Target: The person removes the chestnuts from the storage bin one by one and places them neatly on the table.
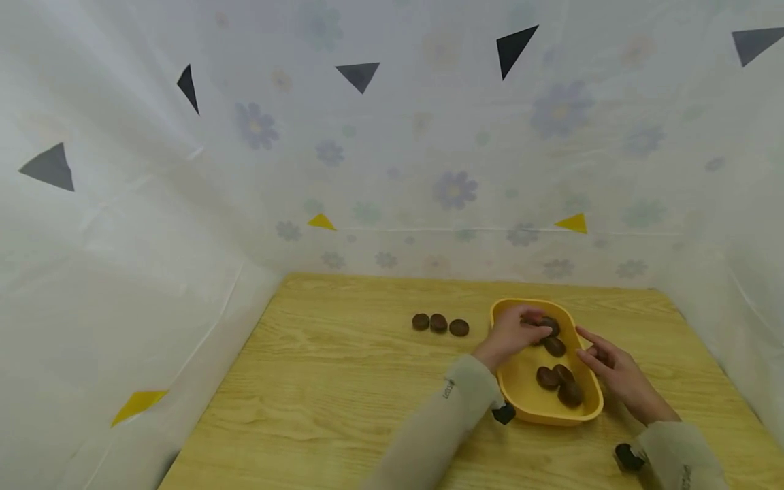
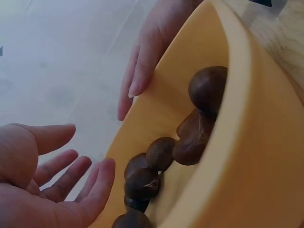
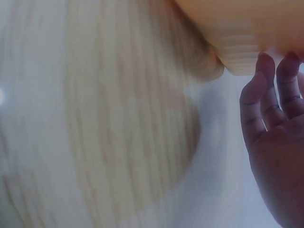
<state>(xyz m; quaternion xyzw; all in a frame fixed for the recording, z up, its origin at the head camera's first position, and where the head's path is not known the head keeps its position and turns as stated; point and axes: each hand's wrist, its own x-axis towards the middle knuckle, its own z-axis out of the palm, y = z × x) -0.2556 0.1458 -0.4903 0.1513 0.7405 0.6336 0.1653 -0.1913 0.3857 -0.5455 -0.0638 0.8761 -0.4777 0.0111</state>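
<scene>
Left-wrist view shows chestnuts [image 2: 142, 184] inside the yellow tub [image 1: 520, 388], the left hand [image 1: 513, 330] over it loosely spread, empty; the right hand [image 1: 621, 371], fingers relaxed, merely touches its right wall. Only the head view shows three outlying chestnuts [image 1: 438, 323] left of the tub.

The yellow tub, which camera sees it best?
The head view: it shows nearly the whole yellow tub, though the left hand covers part. The left wrist view is closer but cuts some off; the right wrist view shows only a bit of its outside.
</scene>
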